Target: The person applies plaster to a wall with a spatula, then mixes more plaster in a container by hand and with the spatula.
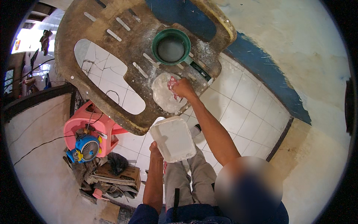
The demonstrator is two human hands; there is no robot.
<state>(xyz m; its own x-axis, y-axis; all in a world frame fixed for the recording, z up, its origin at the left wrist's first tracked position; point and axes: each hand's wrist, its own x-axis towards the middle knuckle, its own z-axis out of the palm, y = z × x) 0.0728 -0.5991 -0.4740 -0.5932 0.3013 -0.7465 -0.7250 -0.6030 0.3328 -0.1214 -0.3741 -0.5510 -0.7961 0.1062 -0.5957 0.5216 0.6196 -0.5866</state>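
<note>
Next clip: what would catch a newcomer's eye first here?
The worn brown board fills the upper left, with a green dipper of grey liquid on it. Just below the dipper, the right hand presses a red tool into a white lump. Lower centre, the left hand holds a white slab.

A green dipper (pixel 170 47) of grey liquid is seen at the far side of the worn brown bench (pixel 123 41). To the left, a pink stool (pixel 97 128) carries a blue fan (pixel 86 147); cardboard clutter (pixel 118 175) lies near it on the white tiled floor (pixel 242 112).
</note>
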